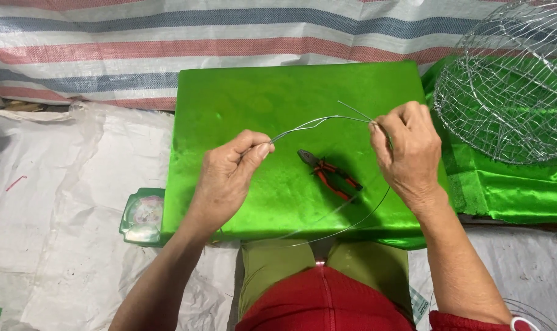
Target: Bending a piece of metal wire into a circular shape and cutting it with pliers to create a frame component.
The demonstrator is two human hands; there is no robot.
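Wire spans between my two hands above the green board; thin, grey, light, springy by the look of it, stiff enough to keep its curve yet soft enough, I judge, to bend by finger; slippery too, so a pinch near the ends suits it best. My left hand pinches one stretch of it between thumb and forefinger, fingers curled tight; my right hand is closed on the other end, where two strands cross and a short tail pokes up and left past the knuckles. From the right hand the wire loops down and back toward my lap, passing over the board's near edge; how far it runs there I cannot tell. Pliers with red and black handles lie on the board just below the wire, between the hands, touched by neither. A wire basket sits well to the right on green cloth; a small green box rests beside the board's left edge.
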